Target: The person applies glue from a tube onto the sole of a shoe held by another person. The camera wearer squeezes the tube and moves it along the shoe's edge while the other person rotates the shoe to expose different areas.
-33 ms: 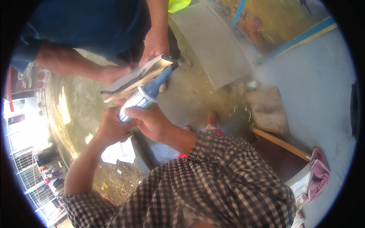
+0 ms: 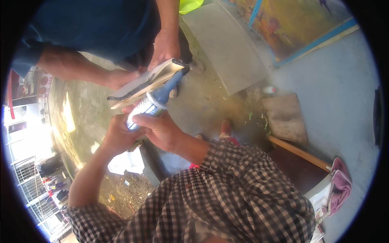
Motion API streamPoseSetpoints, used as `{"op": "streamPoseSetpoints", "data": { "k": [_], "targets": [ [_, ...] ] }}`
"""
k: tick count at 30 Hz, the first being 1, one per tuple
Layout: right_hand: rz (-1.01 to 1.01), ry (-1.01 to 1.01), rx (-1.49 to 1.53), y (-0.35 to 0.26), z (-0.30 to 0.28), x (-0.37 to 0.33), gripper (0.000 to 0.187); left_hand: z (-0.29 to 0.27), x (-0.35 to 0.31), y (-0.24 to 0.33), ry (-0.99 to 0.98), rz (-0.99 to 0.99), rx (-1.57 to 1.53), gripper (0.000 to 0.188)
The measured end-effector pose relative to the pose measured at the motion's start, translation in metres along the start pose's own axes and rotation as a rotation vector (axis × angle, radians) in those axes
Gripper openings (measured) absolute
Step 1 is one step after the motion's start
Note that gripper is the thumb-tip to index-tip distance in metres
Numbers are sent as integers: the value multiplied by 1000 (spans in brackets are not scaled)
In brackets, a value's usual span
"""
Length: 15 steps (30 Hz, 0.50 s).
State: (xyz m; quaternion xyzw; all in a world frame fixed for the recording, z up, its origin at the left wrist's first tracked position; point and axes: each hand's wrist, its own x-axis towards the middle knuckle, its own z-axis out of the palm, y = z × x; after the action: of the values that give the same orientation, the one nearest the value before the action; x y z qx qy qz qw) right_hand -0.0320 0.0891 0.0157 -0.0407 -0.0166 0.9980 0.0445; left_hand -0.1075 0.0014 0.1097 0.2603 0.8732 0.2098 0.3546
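Observation:
Both my hands are wrapped round a white and blue printed squeeze tube (image 2: 144,109) with a white collar and a long blue-grey nozzle (image 2: 167,90). My left hand (image 2: 120,133) grips its lower end from the left, while my right hand (image 2: 161,130) closes on it from the right with the thumb across the front. The nozzle points up and right, its tip at the black-edged end of a pale, folded flat piece (image 2: 148,79). Another person's two hands (image 2: 165,47) hold that piece from the far side. Whether the tip touches it I cannot tell.
A grey sheet (image 2: 227,48) lies on the floor at the upper right, below a blue-framed picture panel (image 2: 300,24). A square board (image 2: 285,118), a wooden bar (image 2: 300,153) and a pink cloth (image 2: 340,188) lie to the right. Metal racks (image 2: 32,182) stand at far left.

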Motion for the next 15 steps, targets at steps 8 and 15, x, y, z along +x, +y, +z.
{"op": "streamPoseSetpoints", "data": {
  "k": [8, 15],
  "targets": [
    [2, -13, 14, 8, 4, 1, 43, -5, -8, 2, -15, -80, -17, 63],
    [24, -8, 39, 12, 8, 2, 47, -6, -9, -19, 38, 64, 4, 54]
  ]
}}
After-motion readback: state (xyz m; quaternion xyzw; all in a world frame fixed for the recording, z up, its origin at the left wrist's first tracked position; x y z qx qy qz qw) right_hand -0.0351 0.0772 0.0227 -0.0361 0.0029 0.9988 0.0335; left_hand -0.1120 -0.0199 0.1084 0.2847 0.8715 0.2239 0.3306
